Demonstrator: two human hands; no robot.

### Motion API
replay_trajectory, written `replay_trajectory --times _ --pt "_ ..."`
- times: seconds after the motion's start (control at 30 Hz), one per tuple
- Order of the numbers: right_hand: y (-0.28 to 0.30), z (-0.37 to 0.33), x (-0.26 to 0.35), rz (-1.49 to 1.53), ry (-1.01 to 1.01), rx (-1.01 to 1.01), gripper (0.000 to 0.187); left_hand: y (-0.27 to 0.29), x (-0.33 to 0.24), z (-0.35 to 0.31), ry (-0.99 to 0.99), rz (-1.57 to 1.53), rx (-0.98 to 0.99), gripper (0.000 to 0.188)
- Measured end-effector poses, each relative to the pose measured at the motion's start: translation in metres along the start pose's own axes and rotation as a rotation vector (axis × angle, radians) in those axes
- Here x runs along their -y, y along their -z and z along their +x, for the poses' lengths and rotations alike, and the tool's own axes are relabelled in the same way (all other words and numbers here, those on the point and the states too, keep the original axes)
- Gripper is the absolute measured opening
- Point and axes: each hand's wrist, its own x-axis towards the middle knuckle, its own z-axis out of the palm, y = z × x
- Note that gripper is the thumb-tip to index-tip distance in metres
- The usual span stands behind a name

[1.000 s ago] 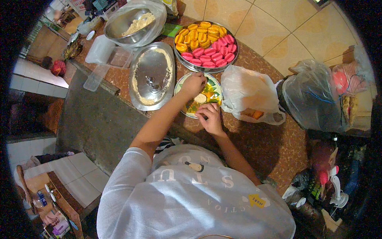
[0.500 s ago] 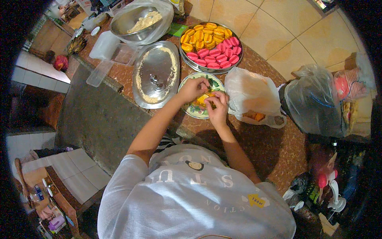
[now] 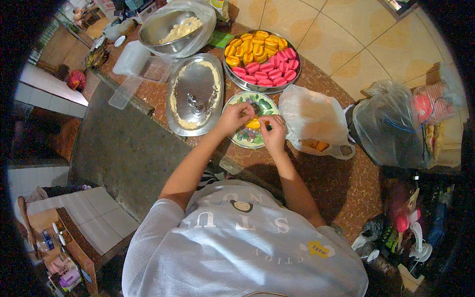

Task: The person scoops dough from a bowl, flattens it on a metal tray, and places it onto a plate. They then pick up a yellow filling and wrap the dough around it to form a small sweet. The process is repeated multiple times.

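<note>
"Two hands on one little yellow piece (image 3: 253, 123) — what are they holding exactly?"

"Both are pinching. Left hand (image 3: 238, 118) has thumb and fingers together at one end, right hand (image 3: 273, 131) the same at the other. The piece is over the middle of the floral plate (image 3: 236, 140); can't tell if it touches it, fingers cover too much."

"Tight spot?"

"Kinda. White bag (image 3: 316, 111) crowds the plate's right side, steel lid (image 3: 184, 119) with pale crumbs is just left. Round pan (image 3: 267, 90) of yellow and pink pieces sits right behind. Further back-left there's a bowl (image 3: 151, 44) of pale powder, plastic pulled round it, and a clear box (image 3: 131, 60)."

"Anything unreadable?"

"Bag's contents, mostly — some orange shows low down, no clue what. The packet (image 3: 220, 9) behind the bowl is cut off up top, and the lower-right clutter (image 3: 396, 237) is too dark to sort out."
</note>
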Motion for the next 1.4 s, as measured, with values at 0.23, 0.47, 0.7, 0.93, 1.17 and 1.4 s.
replay_trajectory --times 0.23,0.47,0.7,0.93,1.17,1.4 --pt "-0.003 0.000 -0.006 0.058 -0.033 0.014 0.010 0.004 -0.011 -0.006 -0.112 0.028 -0.002 0.032" --pt "-0.004 0.000 -0.002 0.190 -0.214 0.096 0.026 -0.009 0.004 -0.006 -0.087 0.187 -0.049 0.037" --pt "0.004 0.005 0.002 0.086 -0.205 0.226 0.042 -0.013 0.006 -0.007 -0.034 0.099 -0.096 0.040" --pt "0.004 0.009 -0.008 0.010 -0.050 0.166 0.036 -0.006 -0.001 -0.014 -0.156 0.135 -0.082 0.052" --pt "0.006 0.008 -0.009 0.058 -0.063 0.200 0.026 -0.009 0.010 -0.024 -0.129 0.196 -0.234 0.037" --pt "0.003 0.005 -0.006 0.068 -0.016 0.129 0.022 -0.006 0.007 -0.022 -0.168 0.226 -0.251 0.026"
